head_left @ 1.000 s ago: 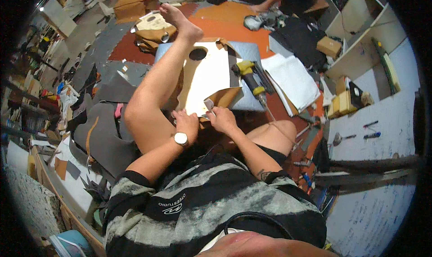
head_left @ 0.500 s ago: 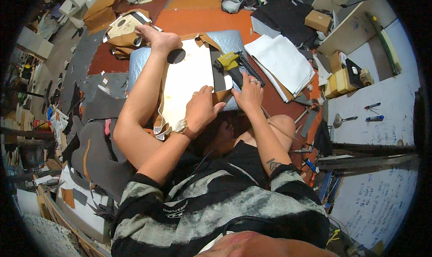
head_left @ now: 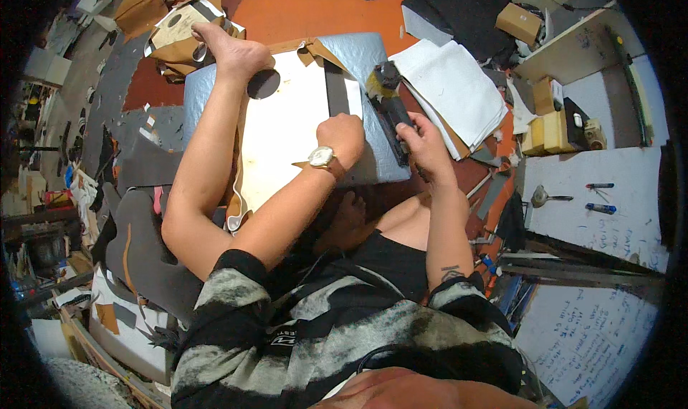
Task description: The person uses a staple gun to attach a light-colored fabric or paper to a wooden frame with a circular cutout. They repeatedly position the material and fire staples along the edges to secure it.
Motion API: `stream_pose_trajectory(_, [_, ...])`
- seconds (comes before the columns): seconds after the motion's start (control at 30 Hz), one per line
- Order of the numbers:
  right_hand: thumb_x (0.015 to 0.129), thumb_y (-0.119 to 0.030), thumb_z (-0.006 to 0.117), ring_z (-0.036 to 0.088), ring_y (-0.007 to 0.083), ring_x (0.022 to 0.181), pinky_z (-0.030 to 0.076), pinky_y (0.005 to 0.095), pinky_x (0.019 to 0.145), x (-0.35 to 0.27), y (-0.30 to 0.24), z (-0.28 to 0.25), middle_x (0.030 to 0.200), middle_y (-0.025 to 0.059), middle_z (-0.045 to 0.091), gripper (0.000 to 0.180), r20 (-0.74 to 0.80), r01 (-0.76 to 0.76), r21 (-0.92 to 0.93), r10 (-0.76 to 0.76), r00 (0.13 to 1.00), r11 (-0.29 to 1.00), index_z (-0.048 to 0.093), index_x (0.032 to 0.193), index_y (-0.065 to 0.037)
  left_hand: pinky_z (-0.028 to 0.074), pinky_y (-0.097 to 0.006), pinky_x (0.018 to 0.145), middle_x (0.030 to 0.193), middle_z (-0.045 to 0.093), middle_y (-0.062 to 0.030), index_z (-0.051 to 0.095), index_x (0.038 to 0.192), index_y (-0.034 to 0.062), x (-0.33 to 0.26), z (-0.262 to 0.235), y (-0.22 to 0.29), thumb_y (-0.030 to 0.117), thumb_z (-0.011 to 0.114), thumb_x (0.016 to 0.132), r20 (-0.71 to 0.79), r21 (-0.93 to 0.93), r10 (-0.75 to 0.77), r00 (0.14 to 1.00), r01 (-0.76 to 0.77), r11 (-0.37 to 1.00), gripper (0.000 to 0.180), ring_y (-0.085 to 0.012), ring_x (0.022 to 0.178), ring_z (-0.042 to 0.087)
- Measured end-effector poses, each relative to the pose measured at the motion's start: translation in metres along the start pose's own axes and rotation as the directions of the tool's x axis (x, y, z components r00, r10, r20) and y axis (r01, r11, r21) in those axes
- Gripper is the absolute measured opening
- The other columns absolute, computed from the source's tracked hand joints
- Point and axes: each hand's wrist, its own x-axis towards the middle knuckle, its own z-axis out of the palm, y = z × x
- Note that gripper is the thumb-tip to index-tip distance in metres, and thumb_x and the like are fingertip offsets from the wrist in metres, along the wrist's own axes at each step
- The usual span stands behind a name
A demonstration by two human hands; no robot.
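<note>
A pale board (head_left: 283,133) with a round dark hole and a dark strip lies on a silvery-blue padded block (head_left: 373,54). Brown covering material (head_left: 314,49) is folded over its far edge. My left hand (head_left: 342,138), a watch at its wrist, is closed with curled fingers at the board's right edge; what lies under the fingers is hidden. In my right hand (head_left: 428,145) is a yellow and black staple gun (head_left: 390,101), gripped by the handle and raised just right of the board. My bare left foot (head_left: 240,56) rests at the board's far left.
White sheets (head_left: 455,90) are stacked to the right of the block. Another brown-covered board (head_left: 175,29) lies at the far left. Grey padded fabric (head_left: 154,241) is heaped beside my left leg. At the right, a white surface (head_left: 609,187) carries a metal ladle-like tool and pens.
My right hand has picked up the staple gun from beside the board and lifted it. My left hand has moved right and up, its spread fingers now curled at the board's edge.
</note>
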Motion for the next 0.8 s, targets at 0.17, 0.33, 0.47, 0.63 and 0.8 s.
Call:
stream_pose_trajectory(0.17, [0.094, -0.036, 0.076, 0.069, 0.024, 0.084, 0.054, 0.0389, 0.078, 0.006, 0.009, 0.003, 0.094, 0.0147, 0.074, 0.049, 0.006, 0.113, -0.36, -0.118, 0.993, 0.926, 0.07, 0.124, 0.002, 0.059, -0.055, 0.086, 0.1, 0.076, -0.0309, 0.066, 0.11, -0.0038, -0.019, -0.017, -0.033, 0.009, 0.071, 0.084, -0.078, -0.331, -0.166, 0.983, 0.132, 0.935, 0.03, -0.0487, 0.098, 0.075])
stream_pose_trajectory(0.33, [0.088, -0.031, 0.069, 0.073, 0.0391, 0.111, 0.054, 0.0467, 0.1, 0.021, -0.003, 0.0, 0.114, 0.0272, 0.075, 0.052, -0.003, 0.034, -0.397, -0.038, 0.999, 0.917, 0.068, 0.128, 0.002, 0.059, -0.054, 0.084, 0.099, 0.076, -0.0305, 0.069, 0.107, -0.006, -0.022, -0.011, -0.052, 0.034, 0.07, 0.095, -0.119, -0.366, -0.33, 0.936, 0.268, 0.891, 0.041, -0.0478, 0.097, 0.075])
stream_pose_trajectory(0.47, [0.087, -0.03, 0.069, 0.073, 0.0419, 0.112, 0.054, 0.0476, 0.101, 0.031, -0.023, 0.009, 0.115, 0.0284, 0.075, 0.053, 0.009, 0.005, -0.53, 0.0, 1.0, 0.848, 0.068, 0.128, 0.003, 0.059, -0.051, 0.079, 0.085, 0.077, -0.0237, 0.078, 0.089, -0.0009, -0.013, 0.001, -0.054, 0.057, 0.07, 0.097, -0.082, -0.226, -0.267, 0.96, 0.243, 0.943, 0.059, -0.0436, 0.086, 0.076])
stream_pose_trajectory(0.63, [0.085, -0.028, 0.071, 0.075, 0.0389, 0.105, 0.056, 0.0464, 0.094, 0.044, -0.036, 0.015, 0.109, 0.0266, 0.076, 0.049, 0.009, 0.005, -0.696, 0.001, 1.0, 0.718, 0.07, 0.119, 0.006, 0.057, -0.051, 0.07, 0.069, 0.071, -0.0235, 0.076, 0.072, 0.0, -0.009, 0.007, -0.061, 0.054, 0.064, 0.103, -0.176, -0.252, -0.053, 0.983, 0.007, 0.968, 0.063, -0.0423, 0.072, 0.074])
stream_pose_trajectory(0.8, [0.085, -0.025, 0.077, 0.071, 0.0201, 0.075, 0.056, 0.0356, 0.071, 0.05, -0.035, 0.015, 0.09, 0.0134, 0.076, 0.041, 0.122, -0.109, -0.442, 0.18, 0.976, 0.891, 0.07, 0.111, 0.006, 0.053, -0.051, 0.062, 0.065, 0.067, -0.0245, 0.074, 0.071, -0.0016, -0.015, 0.015, -0.073, 0.049, 0.062, 0.106, -0.28, -0.4, -0.016, 0.96, -0.101, 0.911, 0.062, -0.0426, 0.062, 0.068])
